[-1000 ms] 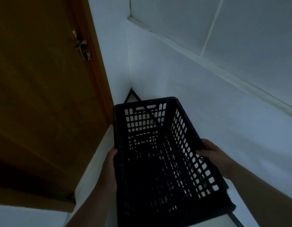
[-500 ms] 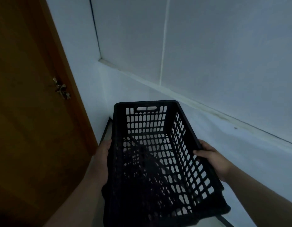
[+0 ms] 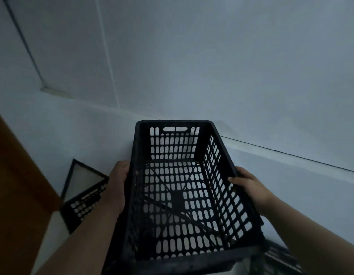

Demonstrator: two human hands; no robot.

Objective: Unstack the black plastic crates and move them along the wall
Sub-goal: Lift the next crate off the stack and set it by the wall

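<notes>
since before, view has swung right, door [image 3: 17,195] now at left edge. both hands clamp crate [image 3: 184,195], held up near wall [image 3: 211,66]: left hand [image 3: 117,187], right hand [image 3: 249,187]. second crate [image 3: 83,203] below left.

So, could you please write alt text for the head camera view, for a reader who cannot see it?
Two hands, left hand and right hand, hold an empty black crate by its long sides in front of a pale wall. Another black crate lies lower left, beside a brown door.
</notes>
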